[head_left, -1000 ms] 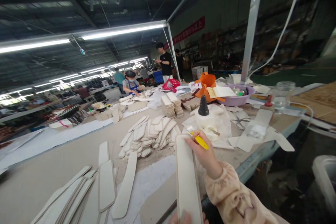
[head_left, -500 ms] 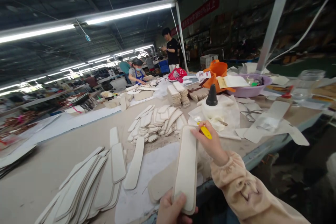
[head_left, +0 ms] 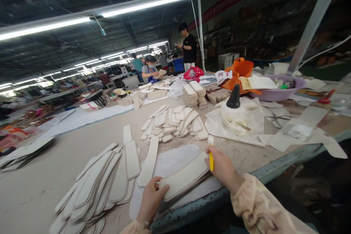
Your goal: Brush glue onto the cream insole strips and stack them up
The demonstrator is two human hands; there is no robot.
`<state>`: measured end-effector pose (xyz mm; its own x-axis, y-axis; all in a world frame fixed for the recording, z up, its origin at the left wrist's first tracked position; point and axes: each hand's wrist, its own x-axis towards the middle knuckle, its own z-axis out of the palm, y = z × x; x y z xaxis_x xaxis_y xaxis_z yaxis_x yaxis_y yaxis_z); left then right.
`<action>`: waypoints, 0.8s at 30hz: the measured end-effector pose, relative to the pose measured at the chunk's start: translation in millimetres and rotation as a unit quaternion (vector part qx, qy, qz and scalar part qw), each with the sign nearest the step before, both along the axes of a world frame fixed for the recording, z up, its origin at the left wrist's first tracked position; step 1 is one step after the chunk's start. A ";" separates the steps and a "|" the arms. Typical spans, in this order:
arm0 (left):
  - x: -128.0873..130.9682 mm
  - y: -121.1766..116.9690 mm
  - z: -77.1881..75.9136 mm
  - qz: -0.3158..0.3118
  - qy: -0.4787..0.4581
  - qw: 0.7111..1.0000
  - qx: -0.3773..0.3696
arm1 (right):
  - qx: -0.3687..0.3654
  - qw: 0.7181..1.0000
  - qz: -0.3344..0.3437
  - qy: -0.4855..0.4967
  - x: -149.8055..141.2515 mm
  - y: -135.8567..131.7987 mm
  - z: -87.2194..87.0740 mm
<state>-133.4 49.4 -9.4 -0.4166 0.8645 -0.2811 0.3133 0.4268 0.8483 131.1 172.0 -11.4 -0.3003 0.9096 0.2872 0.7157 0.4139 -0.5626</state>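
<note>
My right hand [head_left: 221, 164] is closed on a yellow-handled brush [head_left: 211, 161] whose white tip points up and away from me. Its fingers are at the right end of a low stack of long, white, round-cornered panels [head_left: 186, 173]. My left hand [head_left: 152, 199] grips the left end of the top panel, thumb on its upper face. Under the stack lies a white sheet [head_left: 175, 153]. Left of it, a single loose panel [head_left: 149, 162] sits beside a fanned pile of similar panels [head_left: 95, 186]. Behind the sheet is a heap of smaller white pieces [head_left: 175, 122].
A white tub with a black cone [head_left: 233, 97] stands at the right back. Beyond it are a purple basin [head_left: 282, 93], an orange bag [head_left: 241, 73], scissors [head_left: 276, 119] and cut scraps [head_left: 298, 131]. The table edge [head_left: 263, 170] runs along my right. A co-worker [head_left: 150, 71] sits behind the table.
The panel that I held up between both hands is down flat on the stack. My left hand has moved to its left end. The brush has turned so its white tip shows.
</note>
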 end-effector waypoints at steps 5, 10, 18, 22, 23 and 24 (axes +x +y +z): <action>-0.5 6.4 -8.8 -0.022 0.054 0.998 0.001 | 0.060 0.991 0.108 0.048 -25.4 -27.5 -0.7; -1.4 10.0 -19.5 -0.033 0.055 0.998 -0.002 | 0.048 0.959 0.266 0.084 -75.5 -61.9 -22.3; -3.7 8.1 -26.1 -0.034 0.042 0.998 0.012 | 0.013 0.970 0.231 0.073 -58.6 -45.6 -39.2; -5.0 11.5 -25.0 -0.034 -0.001 0.999 0.011 | -0.001 0.983 0.173 0.053 -25.5 -22.5 -37.4; -3.8 11.1 -23.1 -0.032 -0.025 0.999 0.009 | 0.001 0.985 0.163 0.048 -18.1 -19.1 -39.4; -2.0 9.7 -20.5 -0.025 -0.050 0.998 0.008 | 0.008 0.988 0.149 0.048 -11.3 -16.6 -42.6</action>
